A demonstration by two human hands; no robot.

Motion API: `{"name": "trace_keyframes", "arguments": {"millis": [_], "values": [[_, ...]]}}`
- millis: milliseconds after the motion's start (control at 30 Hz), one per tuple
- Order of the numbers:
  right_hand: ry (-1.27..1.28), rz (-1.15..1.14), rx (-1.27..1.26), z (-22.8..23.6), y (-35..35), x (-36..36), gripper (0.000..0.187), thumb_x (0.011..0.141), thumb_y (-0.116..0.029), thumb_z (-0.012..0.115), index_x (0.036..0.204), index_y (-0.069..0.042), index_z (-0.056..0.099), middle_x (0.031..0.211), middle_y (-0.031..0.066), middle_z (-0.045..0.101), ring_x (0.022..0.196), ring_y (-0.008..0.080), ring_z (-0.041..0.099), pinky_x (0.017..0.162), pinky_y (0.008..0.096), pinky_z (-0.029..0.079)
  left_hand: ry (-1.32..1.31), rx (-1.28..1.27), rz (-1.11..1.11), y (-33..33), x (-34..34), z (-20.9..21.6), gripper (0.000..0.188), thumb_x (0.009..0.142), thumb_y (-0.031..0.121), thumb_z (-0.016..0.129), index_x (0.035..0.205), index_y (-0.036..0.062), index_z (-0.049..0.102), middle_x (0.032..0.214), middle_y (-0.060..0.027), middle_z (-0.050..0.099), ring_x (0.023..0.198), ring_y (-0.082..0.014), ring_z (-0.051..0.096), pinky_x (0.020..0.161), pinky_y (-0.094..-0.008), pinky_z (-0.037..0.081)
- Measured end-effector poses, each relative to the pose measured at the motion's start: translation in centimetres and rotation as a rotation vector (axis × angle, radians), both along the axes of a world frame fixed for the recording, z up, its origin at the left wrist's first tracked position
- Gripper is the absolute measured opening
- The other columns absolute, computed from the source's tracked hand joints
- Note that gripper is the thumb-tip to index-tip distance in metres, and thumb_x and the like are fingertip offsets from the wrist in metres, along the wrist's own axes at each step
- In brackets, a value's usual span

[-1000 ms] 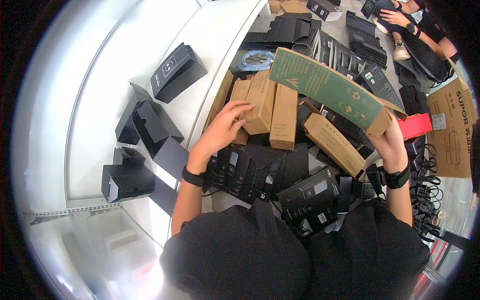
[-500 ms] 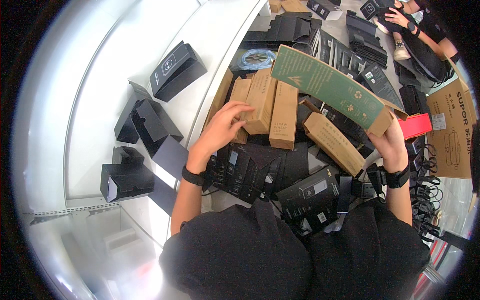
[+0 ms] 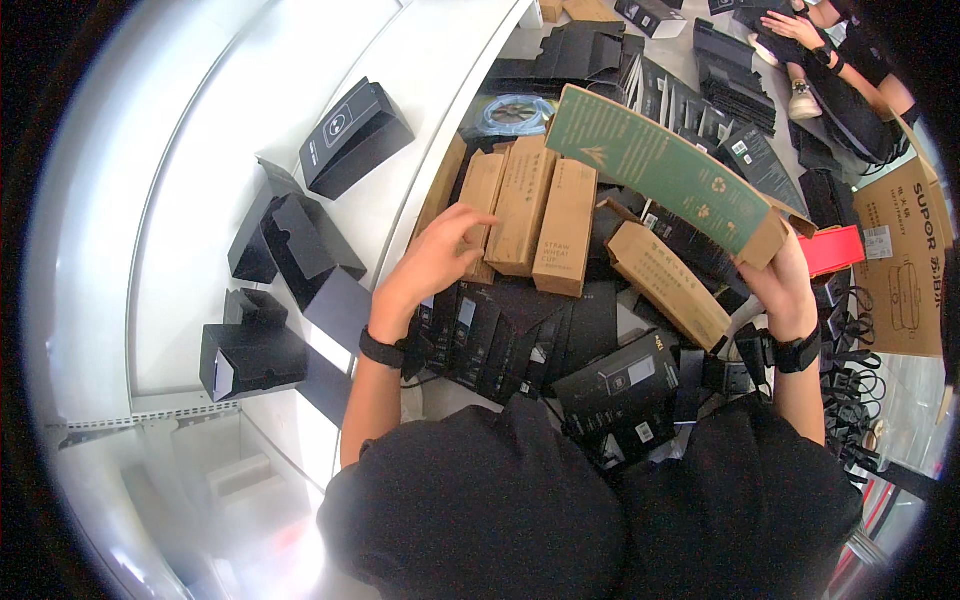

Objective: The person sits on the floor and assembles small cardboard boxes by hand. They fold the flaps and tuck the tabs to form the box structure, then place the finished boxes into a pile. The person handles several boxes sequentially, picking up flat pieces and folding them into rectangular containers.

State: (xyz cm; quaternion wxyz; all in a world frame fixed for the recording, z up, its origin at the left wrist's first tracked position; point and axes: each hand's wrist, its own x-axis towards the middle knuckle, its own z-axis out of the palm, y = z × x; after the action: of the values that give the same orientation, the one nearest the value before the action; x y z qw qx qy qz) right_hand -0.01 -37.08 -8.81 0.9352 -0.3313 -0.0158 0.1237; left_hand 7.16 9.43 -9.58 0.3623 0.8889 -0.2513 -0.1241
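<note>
My right hand [image 3: 780,280] is closed on the near right end of a long brown box with a green side [image 3: 660,165], which is held slantwise above the pile. My left hand [image 3: 435,255] is over the left edge of a row of slim brown boxes. Its fingers are bent and apart, nearest the left slim box [image 3: 482,180]; whether they touch it I cannot tell. Beside that one are a middle slim box [image 3: 522,205] and a right slim box [image 3: 567,225]. A worn, bent brown box [image 3: 672,285] lies beneath the green-sided one.
Black cartons [image 3: 355,135] stand on the white shelf at left. Flat black cartons [image 3: 480,340] lie before me. A blue coil [image 3: 517,115], a red box [image 3: 832,252], black cables [image 3: 850,400] and a large carton [image 3: 900,270] surround the pile. Another person's hand [image 3: 795,28] is far right.
My left hand has drawn slightly left, away from the middle slim box. The middle and right slim boxes have shifted a little. My right hand keeps its hold. The other person's black box has moved up, mostly out of view.
</note>
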Motion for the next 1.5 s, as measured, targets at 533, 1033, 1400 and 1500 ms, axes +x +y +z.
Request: {"name": "trace_keyframes", "arguments": {"millis": [533, 1033, 1400, 1500], "values": [[-0.017, -0.034, -0.107, -0.2, 0.2, 0.0, 0.031, 0.109, -0.016, 0.049, 0.132, 0.000, 0.063, 0.129, 0.0103, 0.070, 0.116, 0.0206, 0.067, 0.102, 0.0350, 0.053, -0.370, 0.169, -0.069, -1.3, 0.3, -2.6, 0.039, 0.092, 0.011, 0.074, 0.129, 0.0066, 0.067, 0.128, -0.0161, 0.064, 0.119, -0.0362, 0.059, 0.104, -0.0439, 0.049], [-0.158, -0.089, -0.339, -0.3, 1.2, -0.6, 0.037, 0.099, 0.007, 0.054, 0.135, -0.001, 0.059, 0.133, 0.0051, 0.066, 0.120, 0.0148, 0.064, 0.102, 0.0305, 0.053, -0.164, 0.534, 0.199, -7.6, 0.6, -2.4, 0.083, 0.091, 0.048, 0.070, 0.150, -0.0052, 0.045, 0.127, -0.0347, 0.063, 0.120, -0.0473, 0.062, 0.104, -0.0504, 0.050], [-0.030, -0.066, -0.232, -0.2, 0.4, -0.2, 0.029, 0.109, -0.010, 0.050, 0.134, 0.001, 0.060, 0.129, 0.0053, 0.067, 0.117, 0.0146, 0.064, 0.102, 0.0306, 0.053, -0.040, 0.124, 0.412, -3.3, 1.3, -2.0, 0.065, 0.094, 0.039, 0.063, 0.139, -0.0082, 0.053, 0.119, -0.0369, 0.067, 0.113, -0.0512, 0.065, 0.100, -0.0540, 0.051], [-0.279, -0.201, -0.726, -0.2, 1.7, -0.7, 0.028, 0.109, -0.009, 0.050, 0.133, 0.000, 0.060, 0.129, 0.0052, 0.067, 0.116, 0.0142, 0.065, 0.101, 0.0309, 0.053, -0.033, 0.118, 0.356, -2.7, 0.9, -2.6, 0.057, 0.101, 0.037, 0.054, 0.141, -0.0041, 0.054, 0.118, -0.0365, 0.067, 0.112, -0.0525, 0.064, 0.098, -0.0556, 0.052]]}}
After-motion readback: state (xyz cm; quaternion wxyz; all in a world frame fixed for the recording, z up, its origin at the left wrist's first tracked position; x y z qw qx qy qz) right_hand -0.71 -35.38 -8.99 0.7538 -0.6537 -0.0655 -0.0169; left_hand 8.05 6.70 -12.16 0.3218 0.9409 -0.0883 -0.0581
